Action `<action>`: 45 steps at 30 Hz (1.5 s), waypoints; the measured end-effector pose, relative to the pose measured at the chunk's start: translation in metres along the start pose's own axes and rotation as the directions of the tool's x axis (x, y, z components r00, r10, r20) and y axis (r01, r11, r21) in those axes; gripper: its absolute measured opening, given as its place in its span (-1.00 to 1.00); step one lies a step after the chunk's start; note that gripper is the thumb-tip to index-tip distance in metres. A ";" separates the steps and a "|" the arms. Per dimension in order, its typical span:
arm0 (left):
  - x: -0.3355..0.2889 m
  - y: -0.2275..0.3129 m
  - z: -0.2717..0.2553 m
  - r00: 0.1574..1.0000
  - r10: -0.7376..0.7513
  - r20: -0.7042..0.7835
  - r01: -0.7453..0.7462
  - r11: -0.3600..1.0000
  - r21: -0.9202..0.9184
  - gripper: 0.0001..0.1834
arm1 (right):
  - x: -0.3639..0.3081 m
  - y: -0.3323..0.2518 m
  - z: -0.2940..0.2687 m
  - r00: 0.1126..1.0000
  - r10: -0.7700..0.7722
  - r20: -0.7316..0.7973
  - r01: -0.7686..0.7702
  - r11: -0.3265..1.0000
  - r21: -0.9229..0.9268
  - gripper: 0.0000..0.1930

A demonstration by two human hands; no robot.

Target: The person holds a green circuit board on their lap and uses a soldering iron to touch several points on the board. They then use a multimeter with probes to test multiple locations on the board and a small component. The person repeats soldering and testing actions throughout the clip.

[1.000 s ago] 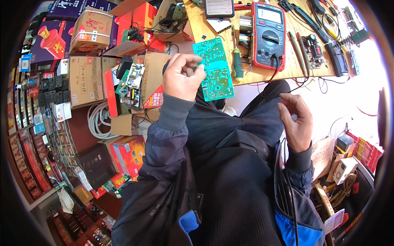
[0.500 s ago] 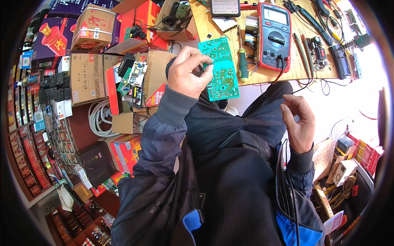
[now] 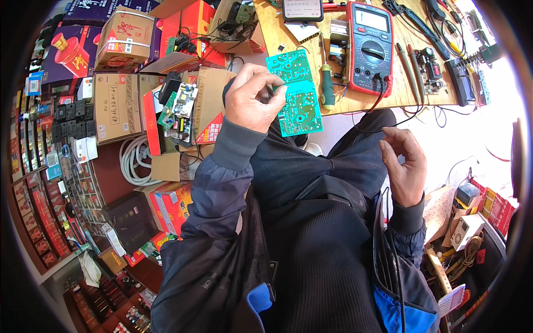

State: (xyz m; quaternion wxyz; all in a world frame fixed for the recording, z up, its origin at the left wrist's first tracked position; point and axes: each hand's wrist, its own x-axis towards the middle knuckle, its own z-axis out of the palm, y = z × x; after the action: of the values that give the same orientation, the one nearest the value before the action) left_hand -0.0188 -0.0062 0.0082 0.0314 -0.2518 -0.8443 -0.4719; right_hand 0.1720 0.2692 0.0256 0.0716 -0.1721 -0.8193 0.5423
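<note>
My left hand pinches a green circuit board at its left edge. The board's solder side faces up, full of pale tracks and joints. It hangs over my lap at the near edge of the wooden table. My right hand hovers above my right thigh, its fingers loosely curled and apart from the thumb, with nothing visible in it. Beyond the board lies a screwdriver with a green handle. Beside that is a red and grey multimeter, its dark leads plugged in.
Two test probes rest on the wooden table, near a small circuit module. A phone lies at the far edge. Cartons of electronic parts are stacked on my left. A bin of tools and cables stands at lower right.
My left hand and the circuit board have shifted very slightly left in the picture. The right hand stays practically where it was.
</note>
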 end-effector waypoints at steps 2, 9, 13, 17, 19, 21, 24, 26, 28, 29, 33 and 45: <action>0.000 0.000 0.000 1.000 -0.001 -0.001 0.001 1.000 0.002 -0.83 | 0.000 0.000 0.000 1.000 0.020 0.000 -0.020 1.000 0.005 -0.78; -0.002 0.003 -0.002 0.999 -0.048 -0.009 0.047 0.996 -0.081 -0.81 | 0.001 0.001 0.000 1.000 0.002 0.003 -0.002 1.000 -0.001 -0.78; -0.003 0.001 -0.006 0.995 -0.097 -0.015 0.096 0.992 -0.082 -0.80 | 0.000 0.001 0.001 1.000 0.017 0.003 -0.017 1.000 0.001 -0.78; -0.004 0.000 -0.005 0.999 -0.053 -0.012 0.052 0.997 -0.062 -0.79 | 0.000 0.000 0.003 0.999 0.048 0.018 -0.048 0.998 0.028 -0.78; -0.004 0.000 -0.003 0.999 -0.045 -0.015 0.044 0.998 -0.044 -0.79 | 0.001 0.000 0.003 1.000 0.020 0.017 -0.020 1.000 0.012 -0.78; -0.005 0.000 -0.002 0.999 -0.043 -0.019 0.043 0.999 -0.028 -0.79 | 0.002 0.000 0.003 1.000 0.013 0.018 -0.013 1.000 0.006 -0.78; -0.004 -0.001 -0.001 0.999 -0.031 -0.027 0.030 0.999 -0.023 -0.80 | 0.002 0.001 0.002 1.000 0.011 0.018 -0.012 1.000 0.004 -0.78; -0.003 -0.002 -0.001 0.999 -0.021 -0.025 0.020 1.000 -0.021 -0.80 | 0.001 0.001 0.002 0.999 0.038 0.024 -0.039 0.999 0.023 -0.77; -0.003 -0.002 -0.001 1.000 -0.018 -0.025 0.018 1.000 -0.019 -0.81 | 0.001 0.002 0.001 0.999 0.025 0.025 -0.025 1.000 0.018 -0.77; -0.004 -0.002 -0.001 0.999 -0.020 -0.026 0.020 1.000 -0.017 -0.81 | 0.002 0.002 0.001 0.999 0.028 0.027 -0.028 0.999 0.021 -0.77; -0.004 -0.001 -0.001 0.999 -0.035 -0.029 0.034 0.999 -0.026 -0.81 | 0.003 0.002 0.002 1.000 0.010 0.026 -0.010 1.000 0.010 -0.77; -0.007 -0.001 0.002 0.998 -0.012 -0.055 0.012 1.000 -0.008 -0.77 | 0.003 0.000 0.002 0.999 0.021 0.024 -0.021 1.000 -0.002 -0.78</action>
State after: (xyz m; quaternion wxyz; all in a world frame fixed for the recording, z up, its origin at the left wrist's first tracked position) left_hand -0.0123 -0.0079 0.0045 0.0509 -0.2336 -0.8428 -0.4823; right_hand 0.1687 0.2683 0.0246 0.0560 -0.1743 -0.8185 0.5445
